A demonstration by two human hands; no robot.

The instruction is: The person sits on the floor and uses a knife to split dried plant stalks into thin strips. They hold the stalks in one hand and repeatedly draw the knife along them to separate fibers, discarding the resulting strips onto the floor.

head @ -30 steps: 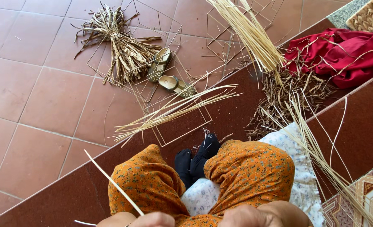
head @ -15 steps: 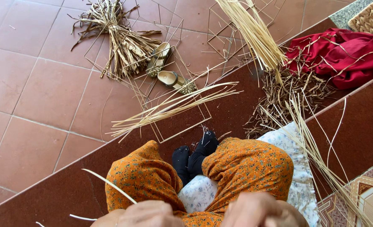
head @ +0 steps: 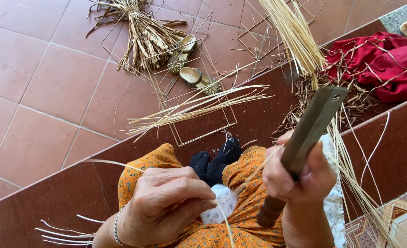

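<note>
Mid-splitting: our right hand (head: 300,177) grips the flat-bladed knife (head: 306,138) upright; our left hand (head: 169,202) pinches a thin straw strip (head: 251,174) above the lap. Next, blade meets strip, steadily.

Both hands (head: 166,206) now raised, knife (head: 304,138) upright.

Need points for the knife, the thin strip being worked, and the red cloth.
knife (head: 314,120), head view, on the flat blade above the right hand.
thin strip (head: 254,172), head view, on its stretch between the two hands.
red cloth (head: 387,69), head view, on the middle of the bundle.
</note>
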